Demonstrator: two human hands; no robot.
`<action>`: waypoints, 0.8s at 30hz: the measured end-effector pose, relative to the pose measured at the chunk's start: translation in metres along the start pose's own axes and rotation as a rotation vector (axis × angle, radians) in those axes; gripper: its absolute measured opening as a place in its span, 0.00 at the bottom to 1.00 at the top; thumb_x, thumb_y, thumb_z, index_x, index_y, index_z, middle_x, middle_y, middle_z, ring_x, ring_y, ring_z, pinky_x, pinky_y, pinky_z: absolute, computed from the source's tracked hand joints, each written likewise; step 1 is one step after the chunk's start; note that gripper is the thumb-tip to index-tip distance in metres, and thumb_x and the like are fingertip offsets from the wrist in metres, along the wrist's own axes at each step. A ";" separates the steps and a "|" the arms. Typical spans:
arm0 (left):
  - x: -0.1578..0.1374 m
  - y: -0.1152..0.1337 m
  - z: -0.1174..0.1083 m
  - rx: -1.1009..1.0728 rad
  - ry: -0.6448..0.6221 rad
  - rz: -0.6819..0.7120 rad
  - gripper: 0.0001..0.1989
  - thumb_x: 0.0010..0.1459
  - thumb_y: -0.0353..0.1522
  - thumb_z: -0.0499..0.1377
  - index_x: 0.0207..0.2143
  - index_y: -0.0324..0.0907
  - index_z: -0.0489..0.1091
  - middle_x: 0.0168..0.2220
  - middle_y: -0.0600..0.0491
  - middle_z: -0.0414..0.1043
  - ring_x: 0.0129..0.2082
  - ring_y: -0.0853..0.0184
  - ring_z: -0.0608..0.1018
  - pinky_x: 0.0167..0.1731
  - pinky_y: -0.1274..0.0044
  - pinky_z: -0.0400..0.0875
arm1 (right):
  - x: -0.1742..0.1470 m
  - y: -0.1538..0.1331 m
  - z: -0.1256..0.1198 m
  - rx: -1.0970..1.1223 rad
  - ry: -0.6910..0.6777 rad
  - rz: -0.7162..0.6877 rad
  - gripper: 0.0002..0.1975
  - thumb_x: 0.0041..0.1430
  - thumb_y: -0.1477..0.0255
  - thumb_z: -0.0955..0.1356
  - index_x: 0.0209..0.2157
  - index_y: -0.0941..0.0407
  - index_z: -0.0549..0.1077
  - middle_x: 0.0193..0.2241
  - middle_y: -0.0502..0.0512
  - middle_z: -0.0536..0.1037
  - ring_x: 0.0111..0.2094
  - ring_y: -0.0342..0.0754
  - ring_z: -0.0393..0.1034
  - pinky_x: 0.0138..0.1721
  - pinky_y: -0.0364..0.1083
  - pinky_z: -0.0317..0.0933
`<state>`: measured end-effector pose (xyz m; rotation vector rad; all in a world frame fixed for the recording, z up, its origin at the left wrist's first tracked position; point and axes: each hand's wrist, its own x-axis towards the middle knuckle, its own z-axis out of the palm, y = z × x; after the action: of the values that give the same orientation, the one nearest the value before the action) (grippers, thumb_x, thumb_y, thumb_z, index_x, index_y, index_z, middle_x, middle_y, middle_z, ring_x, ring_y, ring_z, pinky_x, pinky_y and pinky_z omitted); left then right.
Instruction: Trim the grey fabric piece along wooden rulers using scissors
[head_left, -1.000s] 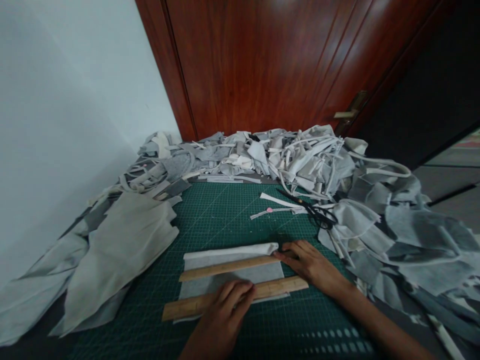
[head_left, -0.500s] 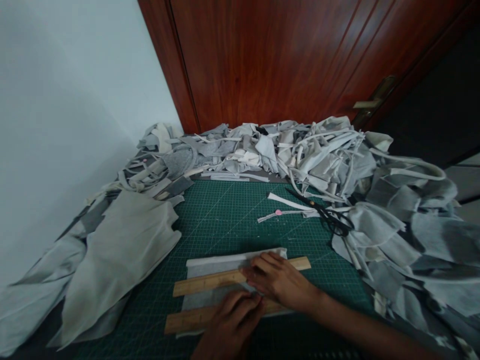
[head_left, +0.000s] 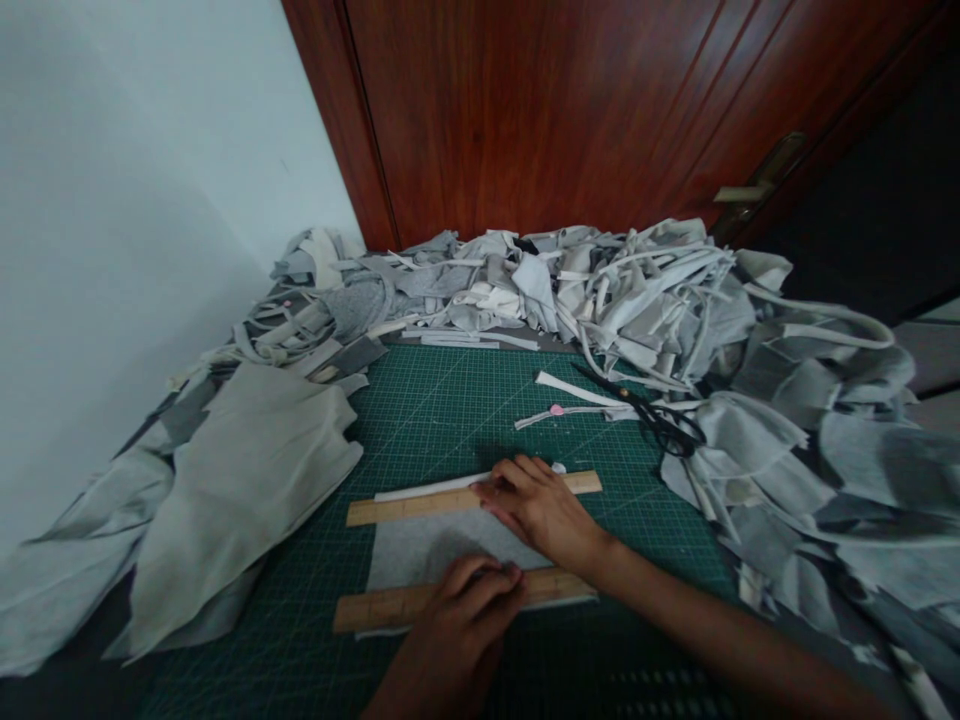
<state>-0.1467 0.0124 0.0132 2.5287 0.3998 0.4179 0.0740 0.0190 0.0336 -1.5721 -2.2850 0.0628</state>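
A piece of grey fabric (head_left: 416, 550) lies flat on the green cutting mat (head_left: 442, 400), with a paler rolled or folded strip along its far edge. Across its far side runs one wooden ruler (head_left: 427, 505), which my right hand (head_left: 536, 508) grips from above with bent fingers. A second wooden ruler (head_left: 382, 608) lies along the near side. My left hand (head_left: 469, 615) is closed over this one, fingers curled and thumb tip close to the index finger. The palms and parts of both rulers are hidden under the hands.
Black scissors (head_left: 660, 420) lie on the mat at the right, beside narrow fabric strips (head_left: 574, 388) and a pink round piece (head_left: 556, 410). Heaps of grey scraps (head_left: 525, 290) ring the mat. A large pale cloth (head_left: 247, 490) covers its left side. A wooden door (head_left: 525, 120) stands behind.
My right hand and the far ruler have moved away from me, up to the fabric's far edge, widening the gap between the rulers. My left hand stays on the near ruler. The view has shifted slightly.
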 end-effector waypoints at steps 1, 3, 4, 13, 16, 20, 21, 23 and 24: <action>0.000 0.001 0.000 -0.018 -0.005 -0.014 0.37 0.56 0.15 0.54 0.67 0.46 0.62 0.57 0.51 0.75 0.58 0.61 0.71 0.57 0.67 0.76 | 0.001 0.001 0.000 0.000 0.006 0.013 0.14 0.73 0.67 0.65 0.54 0.52 0.77 0.43 0.56 0.76 0.44 0.51 0.66 0.45 0.51 0.61; 0.001 0.002 -0.001 -0.049 -0.014 -0.040 0.39 0.57 0.15 0.55 0.68 0.49 0.61 0.58 0.51 0.74 0.59 0.61 0.71 0.58 0.66 0.75 | 0.004 0.003 0.002 -0.002 0.017 0.031 0.15 0.73 0.67 0.64 0.54 0.51 0.78 0.43 0.57 0.76 0.44 0.51 0.66 0.45 0.51 0.61; 0.002 0.003 -0.001 -0.060 -0.012 -0.050 0.39 0.57 0.15 0.55 0.68 0.50 0.61 0.58 0.51 0.74 0.59 0.61 0.71 0.58 0.65 0.75 | 0.005 0.004 0.003 -0.008 0.024 0.041 0.15 0.73 0.66 0.64 0.55 0.52 0.78 0.44 0.57 0.76 0.44 0.52 0.66 0.44 0.51 0.61; 0.003 0.010 -0.004 -0.068 0.030 -0.062 0.29 0.63 0.19 0.56 0.64 0.47 0.68 0.57 0.48 0.73 0.59 0.60 0.70 0.60 0.63 0.73 | 0.011 0.007 0.010 -0.034 0.036 0.130 0.17 0.73 0.66 0.64 0.58 0.49 0.77 0.45 0.60 0.74 0.46 0.54 0.65 0.47 0.53 0.60; 0.004 0.011 -0.005 -0.068 0.028 -0.071 0.27 0.64 0.20 0.56 0.63 0.46 0.69 0.56 0.48 0.73 0.59 0.61 0.70 0.60 0.64 0.73 | 0.008 0.013 0.009 -0.039 0.041 0.120 0.18 0.72 0.67 0.65 0.59 0.50 0.76 0.45 0.60 0.74 0.46 0.54 0.65 0.47 0.53 0.61; 0.004 0.012 -0.006 -0.080 0.025 -0.082 0.28 0.64 0.19 0.55 0.63 0.47 0.69 0.56 0.49 0.73 0.59 0.62 0.70 0.60 0.64 0.72 | -0.002 0.021 0.006 -0.038 0.057 0.036 0.18 0.72 0.71 0.65 0.60 0.50 0.75 0.45 0.60 0.74 0.46 0.53 0.65 0.47 0.53 0.62; 0.004 0.013 -0.006 -0.082 0.027 -0.083 0.27 0.65 0.20 0.55 0.63 0.47 0.69 0.56 0.49 0.73 0.59 0.62 0.70 0.60 0.64 0.72 | -0.005 0.022 0.006 -0.042 0.056 0.017 0.19 0.72 0.73 0.65 0.61 0.50 0.74 0.46 0.59 0.74 0.47 0.53 0.65 0.48 0.53 0.62; 0.004 0.013 -0.006 -0.085 0.037 -0.084 0.26 0.65 0.20 0.55 0.63 0.46 0.69 0.56 0.49 0.73 0.58 0.62 0.70 0.60 0.64 0.72 | -0.011 0.022 0.006 -0.044 0.049 -0.004 0.20 0.72 0.75 0.64 0.62 0.50 0.72 0.47 0.59 0.74 0.48 0.53 0.66 0.49 0.53 0.62; 0.004 0.013 -0.006 -0.086 0.039 -0.085 0.26 0.65 0.20 0.55 0.63 0.47 0.69 0.55 0.49 0.74 0.58 0.62 0.70 0.60 0.64 0.72 | -0.014 0.022 0.007 -0.039 0.049 -0.001 0.20 0.72 0.74 0.64 0.62 0.50 0.72 0.48 0.59 0.74 0.48 0.52 0.66 0.50 0.53 0.63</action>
<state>-0.1430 0.0063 0.0261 2.4144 0.4921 0.4433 0.0957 0.0156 0.0184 -1.5747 -2.2620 -0.0208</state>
